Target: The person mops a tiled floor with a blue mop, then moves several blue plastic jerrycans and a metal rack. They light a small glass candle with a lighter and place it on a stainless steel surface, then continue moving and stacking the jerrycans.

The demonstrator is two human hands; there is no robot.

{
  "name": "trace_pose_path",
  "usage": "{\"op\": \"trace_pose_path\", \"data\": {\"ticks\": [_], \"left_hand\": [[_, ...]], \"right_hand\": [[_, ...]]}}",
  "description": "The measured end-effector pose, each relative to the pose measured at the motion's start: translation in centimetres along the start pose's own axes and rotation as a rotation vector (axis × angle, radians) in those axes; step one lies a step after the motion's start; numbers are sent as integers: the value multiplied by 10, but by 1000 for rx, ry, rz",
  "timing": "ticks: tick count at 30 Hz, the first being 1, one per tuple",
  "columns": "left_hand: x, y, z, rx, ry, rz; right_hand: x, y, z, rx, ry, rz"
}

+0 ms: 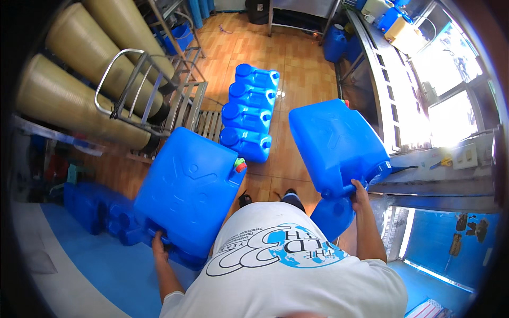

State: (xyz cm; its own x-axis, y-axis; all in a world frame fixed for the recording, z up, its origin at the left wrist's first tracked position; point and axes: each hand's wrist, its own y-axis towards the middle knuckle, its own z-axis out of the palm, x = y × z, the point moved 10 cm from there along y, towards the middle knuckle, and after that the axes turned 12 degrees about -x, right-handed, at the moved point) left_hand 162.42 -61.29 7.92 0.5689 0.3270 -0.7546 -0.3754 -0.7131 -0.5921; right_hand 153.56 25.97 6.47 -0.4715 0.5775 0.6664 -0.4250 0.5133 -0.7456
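My left hand (159, 245) is closed round the handle of a large blue water jug (185, 185), which is tilted with its broad side up. A red and green spigot (240, 165) sticks out at that jug's corner. On the other side, my right hand (359, 196) grips the handle of a second blue jug (339, 140), also tilted, with a bit of red showing at its far edge. Below this jug and close to my body is another rounded blue container (333, 218), partly hidden.
Several blue jugs (246, 116) stand in a row on the wood-look tile floor (297, 58) ahead. Tall beige cylinders (79, 100) and a metal frame (143, 85) line the left. More blue jugs (101, 212) sit at the lower left. A counter (392, 69) runs along the right.
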Motion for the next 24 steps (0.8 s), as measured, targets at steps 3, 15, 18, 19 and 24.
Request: {"op": "trace_pose_path", "data": {"ticks": [3,15,18,19,24], "left_hand": [[-43,-28,61,38,61,37],[-117,-122,282,98,185,70],[-125,-125,330,80,163,77],[-126,-124,349,70,151,80],[-128,-106,443,104,267,0]], "right_hand": [[40,38,2,4,-39,-8],[193,122,103,214,-134,-116],[226,149,131,246,-128,-94],[240,161,138,225,-161,-123],[311,229,179,158,-248,-125]]}}
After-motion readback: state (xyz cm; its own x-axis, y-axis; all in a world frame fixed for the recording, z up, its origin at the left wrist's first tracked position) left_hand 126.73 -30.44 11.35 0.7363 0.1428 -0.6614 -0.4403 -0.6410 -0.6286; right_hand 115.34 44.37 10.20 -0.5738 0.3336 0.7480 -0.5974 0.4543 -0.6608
